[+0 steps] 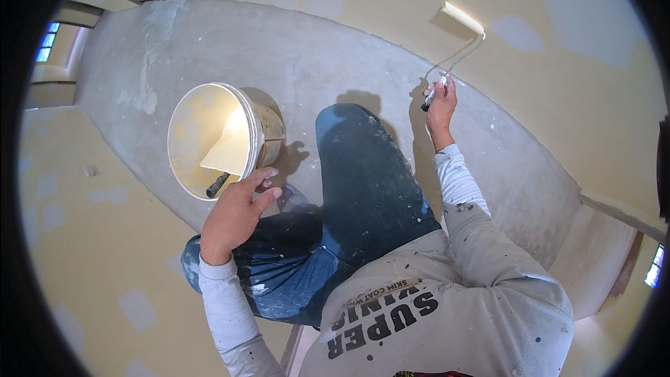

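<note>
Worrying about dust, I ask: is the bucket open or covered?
Open: the bucket has no lid; its pale inner wall shows through the mouth.

Plastic bucket (271, 128), metal roller frame (466, 56), matt concrete floor (300, 49), denim trousers (363, 167)

The floor (307, 49) is bare grey concrete, its surface mottled and cloudy, with a scatter of small pale flecks. Whitish, scuffed-looking patches (149, 80) mark its left part, and a single white spot (493, 126) shows toward the right. Its long edges bow in the wide view, narrowing toward the right. Directly on it stands a round pale bucket (271, 126), upright, left of the middle, with smears on its outer wall. Shadows fall across the concrete just beside the bucket and around the seated person's raised knee (349, 126).
</note>
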`<state>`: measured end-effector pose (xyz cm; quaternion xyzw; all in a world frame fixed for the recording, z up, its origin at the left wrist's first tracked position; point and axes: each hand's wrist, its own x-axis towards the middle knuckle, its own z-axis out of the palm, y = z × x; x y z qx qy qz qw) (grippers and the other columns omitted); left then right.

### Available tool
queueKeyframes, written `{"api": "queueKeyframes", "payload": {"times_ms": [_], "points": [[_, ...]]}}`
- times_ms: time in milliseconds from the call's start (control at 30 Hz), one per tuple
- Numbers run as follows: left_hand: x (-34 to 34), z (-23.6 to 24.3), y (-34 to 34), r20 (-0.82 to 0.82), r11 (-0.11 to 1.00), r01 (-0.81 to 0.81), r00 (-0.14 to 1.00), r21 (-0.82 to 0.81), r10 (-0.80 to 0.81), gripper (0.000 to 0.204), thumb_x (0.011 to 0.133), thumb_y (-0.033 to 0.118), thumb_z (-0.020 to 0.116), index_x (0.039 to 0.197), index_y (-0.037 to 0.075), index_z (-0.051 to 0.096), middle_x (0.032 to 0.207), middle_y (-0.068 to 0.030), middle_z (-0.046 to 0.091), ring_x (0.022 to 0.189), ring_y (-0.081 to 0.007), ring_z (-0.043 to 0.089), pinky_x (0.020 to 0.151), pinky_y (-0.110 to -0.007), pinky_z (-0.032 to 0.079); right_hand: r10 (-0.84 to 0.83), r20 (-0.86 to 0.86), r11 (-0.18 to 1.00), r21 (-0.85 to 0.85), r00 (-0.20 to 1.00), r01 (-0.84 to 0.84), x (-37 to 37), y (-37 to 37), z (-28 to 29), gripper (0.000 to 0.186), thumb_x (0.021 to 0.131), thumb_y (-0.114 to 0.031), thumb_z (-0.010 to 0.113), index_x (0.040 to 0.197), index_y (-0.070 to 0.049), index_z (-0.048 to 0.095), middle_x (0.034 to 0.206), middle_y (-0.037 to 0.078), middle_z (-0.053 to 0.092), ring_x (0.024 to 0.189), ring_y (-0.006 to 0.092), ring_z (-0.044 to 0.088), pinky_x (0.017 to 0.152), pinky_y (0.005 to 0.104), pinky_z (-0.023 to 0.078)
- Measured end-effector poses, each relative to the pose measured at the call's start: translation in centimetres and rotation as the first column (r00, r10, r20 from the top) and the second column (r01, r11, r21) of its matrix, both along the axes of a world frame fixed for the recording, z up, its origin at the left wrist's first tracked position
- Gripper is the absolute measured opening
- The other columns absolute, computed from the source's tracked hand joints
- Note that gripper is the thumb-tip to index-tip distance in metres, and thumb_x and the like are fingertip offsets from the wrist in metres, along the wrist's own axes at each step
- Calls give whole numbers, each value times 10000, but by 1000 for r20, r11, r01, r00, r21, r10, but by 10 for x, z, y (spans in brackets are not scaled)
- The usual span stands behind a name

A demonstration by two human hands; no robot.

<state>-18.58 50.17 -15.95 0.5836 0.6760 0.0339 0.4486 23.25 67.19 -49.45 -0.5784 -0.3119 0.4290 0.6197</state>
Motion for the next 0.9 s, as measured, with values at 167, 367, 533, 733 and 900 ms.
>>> {"api": "queueKeyframes", "payload": {"times_ms": [167,367,533,733,900], "points": [[2,3,5,-5,1000,18,1000,5,-18,452,1075,292,720,1419,3,670,1121,-239,773,1019,-380,743,913,-431,571,10,5,992,-126,1000,-9,1,-19,-45,352,1163,-113,522,1492,7,556,935,42,584,773,131,598,716,338,601],[-1,0,-1,-4,1000,0,1000,8,0,451,1077,297,719,1421,9,672,1117,-239,772,1014,-382,742,908,-434,570,20,-33,989,-149,999,-25,-19,-22,-48,360,1161,-100,507,1501,6,558,937,43,586,764,127,587,704,332,591],[1,2,1,11,1000,-13,1000,10,13,449,1068,287,730,1416,9,676,1080,-235,763,977,-382,731,893,-438,565,48,30,989,-141,998,-43,-31,-6,-34,366,1160,-96,505,1507,7,557,948,47,599,772,124,591,707,323,582],[2,2,4,19,999,4,1000,42,-5,441,1061,271,735,1408,5,680,1063,-234,757,957,-386,725,888,-434,562,32,56,989,-146,998,-24,-39,-4,-34,330,1164,-87,486,1461,20,581,916,35,601,768,124,573,702,310,532],[2,1,-2,-2,999,-14,1000,31,15,435,1061,267,733,1405,6,683,1059,-233,756,954,-382,724,889,-432,560,41,84,999,30,996,-44,-54,23,26,353,1161,-94,485,1482,26,568,928,45,612,786,129,588,716,312,541]]}}
